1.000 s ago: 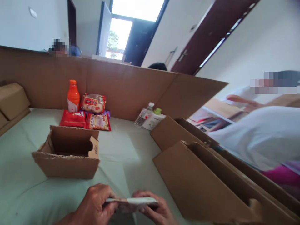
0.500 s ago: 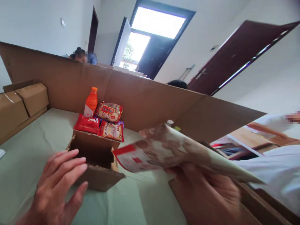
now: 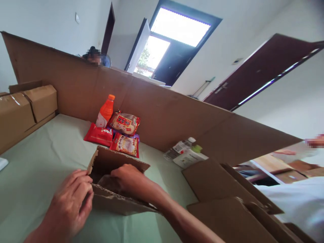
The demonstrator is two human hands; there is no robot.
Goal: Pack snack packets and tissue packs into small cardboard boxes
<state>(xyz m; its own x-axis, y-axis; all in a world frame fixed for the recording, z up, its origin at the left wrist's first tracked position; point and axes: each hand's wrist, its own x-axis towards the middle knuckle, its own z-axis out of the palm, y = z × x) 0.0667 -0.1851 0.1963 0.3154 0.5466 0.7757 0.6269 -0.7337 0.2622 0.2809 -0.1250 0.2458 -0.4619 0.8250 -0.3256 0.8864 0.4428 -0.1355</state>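
Small brown corrugated box (image 3: 121,206), its cut rim wavy, sits near-centre on the pale green cloth (image 3: 37,158). Its open top faces up and its long axis runs left-right. Left hand (image 3: 69,202) has its fingers together, curled on the near-left corner. Right hand (image 3: 128,180) dips inside, grip hidden. Glossy snack packets (image 3: 124,144) lie beyond.

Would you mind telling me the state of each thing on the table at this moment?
small cardboard box: open, flaps up.
left hand: gripping the box's near-left corner.
right hand: reaching inside the box; grasp hidden.
orange bottle: upright, capped.
snack packets: sealed, piled together.
water bottle: capped, on its side.
white bottle: green cap on, lying down.
taped boxes: shut.
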